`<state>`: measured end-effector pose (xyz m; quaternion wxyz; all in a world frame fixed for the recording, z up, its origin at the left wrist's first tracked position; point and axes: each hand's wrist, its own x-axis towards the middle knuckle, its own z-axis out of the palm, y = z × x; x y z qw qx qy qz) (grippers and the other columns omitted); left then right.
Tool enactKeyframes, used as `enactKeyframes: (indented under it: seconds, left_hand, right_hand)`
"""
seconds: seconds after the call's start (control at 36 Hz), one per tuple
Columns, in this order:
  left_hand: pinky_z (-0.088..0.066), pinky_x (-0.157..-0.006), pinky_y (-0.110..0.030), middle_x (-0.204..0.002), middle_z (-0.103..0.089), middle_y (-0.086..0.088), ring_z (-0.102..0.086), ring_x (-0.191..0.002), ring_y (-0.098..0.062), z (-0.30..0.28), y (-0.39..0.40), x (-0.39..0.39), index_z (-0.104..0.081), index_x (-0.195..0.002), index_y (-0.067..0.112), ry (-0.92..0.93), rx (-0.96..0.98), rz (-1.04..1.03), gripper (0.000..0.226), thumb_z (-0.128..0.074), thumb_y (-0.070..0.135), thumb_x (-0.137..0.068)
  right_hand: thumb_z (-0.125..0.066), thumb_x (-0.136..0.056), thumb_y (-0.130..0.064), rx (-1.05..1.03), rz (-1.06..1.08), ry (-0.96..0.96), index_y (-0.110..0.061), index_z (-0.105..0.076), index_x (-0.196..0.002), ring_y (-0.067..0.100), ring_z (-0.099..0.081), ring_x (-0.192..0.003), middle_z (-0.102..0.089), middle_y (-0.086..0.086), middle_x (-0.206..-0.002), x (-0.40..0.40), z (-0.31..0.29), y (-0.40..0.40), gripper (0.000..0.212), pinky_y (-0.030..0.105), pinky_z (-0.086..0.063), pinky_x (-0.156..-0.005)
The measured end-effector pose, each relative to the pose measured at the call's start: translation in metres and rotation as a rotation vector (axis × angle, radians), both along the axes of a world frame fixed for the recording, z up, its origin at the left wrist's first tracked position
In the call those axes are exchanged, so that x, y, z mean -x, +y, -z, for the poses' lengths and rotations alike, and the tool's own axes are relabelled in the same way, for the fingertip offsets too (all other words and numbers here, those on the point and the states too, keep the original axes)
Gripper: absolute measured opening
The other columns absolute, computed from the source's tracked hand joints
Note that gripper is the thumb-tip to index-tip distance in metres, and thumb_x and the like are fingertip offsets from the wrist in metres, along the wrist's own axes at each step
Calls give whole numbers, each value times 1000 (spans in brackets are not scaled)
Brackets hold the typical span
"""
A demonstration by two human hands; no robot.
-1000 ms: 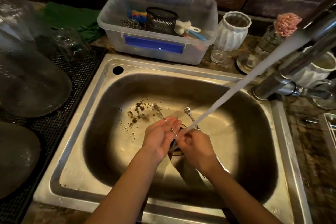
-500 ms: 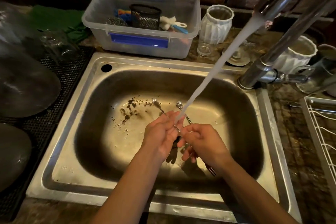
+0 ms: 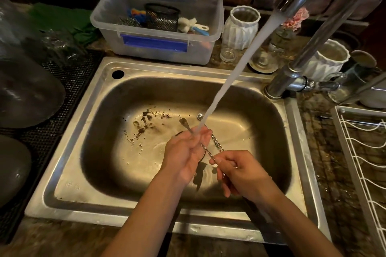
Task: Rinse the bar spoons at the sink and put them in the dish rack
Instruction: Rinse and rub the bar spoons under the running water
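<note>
Two bar spoons are held together under a running stream of water over the steel sink, their small bowls pointing away toward the far wall of the basin. The left hand is closed around the upper shafts where the water lands, while the right hand is pinched shut on the twisted stems lower down, thumb and forefinger meeting on the metal. The spoons appear long, thin and rigid, probably light, and likely slick while wet; the spiral twist of the stems is judged the surest place to be gripped, since the smooth bowl ends offer little purchase. Dark residue is scattered across the basin floor beside the drain. The wire dish rack, where the spoons are to be placed, is seen at the right edge of the counter, well apart from both hands, with none of the spoons in it.
</note>
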<state>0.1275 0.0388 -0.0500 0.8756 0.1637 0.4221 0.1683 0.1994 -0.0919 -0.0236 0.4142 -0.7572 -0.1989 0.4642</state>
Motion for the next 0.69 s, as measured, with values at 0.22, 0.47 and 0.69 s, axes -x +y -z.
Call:
enactKeyframes:
  seconds: [0.22, 0.47, 0.69]
  left_hand:
    - [-58, -91, -32, -108, -74, -22, -75, -99, -25, -2, -1, 2, -61, -111, -12, 33, -53, 1, 22, -47, -16, -95]
    - [-57, -96, -37, -113, -70, -29, -73, -103, -32, -1, 1, 5, -56, -118, -15, 19, -44, -22, 25, -44, -15, -96]
    - [-62, -83, -35, -111, -71, -29, -75, -99, -31, -2, -5, 5, -62, -114, -12, -46, 11, -80, 22, -49, -4, -99]
  right_hand:
    - [-49, -103, -18, -5, 54, 67, -11, -65, -81, 11, -47, -33, -56, -3, -44, 10, -8, -17, 28, 20, -32, -37]
    - [-50, -103, -18, -51, 59, 154, -20, -67, -67, 11, -42, -32, -58, 4, -45, 9, -15, -40, 39, 21, -33, -40]
    - [-53, -99, -12, -17, 108, 517, -3, -74, -107, 11, -46, -34, -58, 9, -66, -8, -21, -56, 24, 15, -28, -30]
